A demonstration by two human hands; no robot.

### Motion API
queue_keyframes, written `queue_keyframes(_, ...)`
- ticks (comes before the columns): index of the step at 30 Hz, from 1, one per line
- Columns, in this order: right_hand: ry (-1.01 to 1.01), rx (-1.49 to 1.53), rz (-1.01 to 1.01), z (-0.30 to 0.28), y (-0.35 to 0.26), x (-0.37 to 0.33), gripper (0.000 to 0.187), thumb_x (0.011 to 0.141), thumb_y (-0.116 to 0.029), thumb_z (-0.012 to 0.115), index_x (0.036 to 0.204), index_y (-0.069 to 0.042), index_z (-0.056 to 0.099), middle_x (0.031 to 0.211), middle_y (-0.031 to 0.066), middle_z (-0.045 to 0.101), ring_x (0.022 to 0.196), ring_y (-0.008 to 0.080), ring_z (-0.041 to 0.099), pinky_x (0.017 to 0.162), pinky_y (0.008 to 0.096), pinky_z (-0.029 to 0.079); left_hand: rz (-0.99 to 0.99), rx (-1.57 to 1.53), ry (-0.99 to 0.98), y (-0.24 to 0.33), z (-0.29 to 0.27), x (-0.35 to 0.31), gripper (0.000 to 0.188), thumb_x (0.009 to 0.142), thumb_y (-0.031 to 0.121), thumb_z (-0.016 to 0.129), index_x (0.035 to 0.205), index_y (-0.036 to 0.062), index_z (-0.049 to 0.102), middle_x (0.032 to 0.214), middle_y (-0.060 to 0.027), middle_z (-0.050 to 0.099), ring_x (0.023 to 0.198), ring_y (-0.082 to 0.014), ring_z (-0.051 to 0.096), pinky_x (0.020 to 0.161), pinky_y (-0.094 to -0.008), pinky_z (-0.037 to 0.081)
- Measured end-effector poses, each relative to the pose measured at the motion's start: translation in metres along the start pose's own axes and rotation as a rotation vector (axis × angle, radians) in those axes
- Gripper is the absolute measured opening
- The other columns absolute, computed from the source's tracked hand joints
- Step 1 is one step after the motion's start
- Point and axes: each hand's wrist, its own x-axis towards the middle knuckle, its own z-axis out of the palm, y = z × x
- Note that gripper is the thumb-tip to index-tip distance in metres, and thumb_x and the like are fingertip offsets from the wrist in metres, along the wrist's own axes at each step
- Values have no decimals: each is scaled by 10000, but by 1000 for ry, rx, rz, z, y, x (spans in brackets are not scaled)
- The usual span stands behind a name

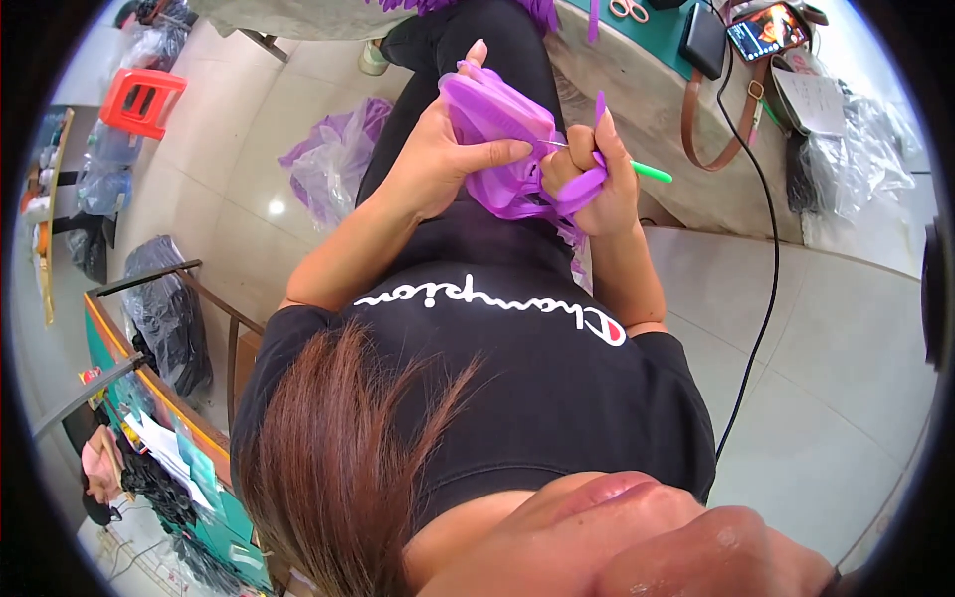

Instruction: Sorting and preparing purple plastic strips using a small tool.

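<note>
While I watch from above, the left hand [443, 149] pinches the purple piece [497, 104] between thumb and fingers, held over the dark trousers [423, 45] and beyond the black shirt [517, 398]. The draped edge of the cloth-covered table [637, 109] lies near the right hand [602, 184], so I read tighter room there; leftward, tiled floor [249, 119] stretches toward a red stool [144, 102], well apart. Right-hand fingers are curled closed around a green-handled tool [652, 172] and a purple strip [584, 189]. I see the piece's long axis slant from upper left to lower right, while the tool lies across, its thin metal shaft pointing left and slightly up, its handle jutting right. Whether its tip enters the piece I cannot tell.
</note>
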Motion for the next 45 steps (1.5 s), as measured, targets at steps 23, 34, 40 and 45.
queue_keyframes(23, 807, -163, -316, -116, -79, 36, 373, 941, -385, 513, 669, -135, 459, 538, -21, 408, 462, 115, 394, 446, 260, 302, -454, -89, -453, 10, -7, -9, 272, 684, 86, 783, 899, 1, 639, 809, -69, 653, 699, -150, 625, 663, -247, 489)
queue_keyframes(34, -96, -985, -391, -2, -1, -6, 462, 969, -303, 426, 603, -22, 402, 560, 68, 416, 497, 182, 412, 478, 316, 327, -20, -59, 182, -11, 9, 6, 129, 852, 111, 668, 821, 4, 605, 743, -84, 657, 649, -125, 621, 618, -258, 508)
queue_keyframes(40, -114, -1150, -518, -2, 7, 1, 455, 977, -285, 402, 608, -18, 408, 559, 69, 429, 491, 201, 439, 475, 316, 342, 57, 78, 216, -12, 10, 2, 151, 851, 126, 673, 795, 3, 608, 705, -70, 657, 618, -105, 613, 583, -238, 497)
queue_keyframes(45, -73, -1253, -534, -2, 8, 1, 455, 977, -279, 399, 606, -15, 408, 558, 68, 432, 483, 217, 438, 471, 320, 343, 95, 145, 210, -11, 9, 0, 159, 840, 129, 686, 775, 3, 612, 702, -61, 661, 606, -92, 607, 567, -226, 482)
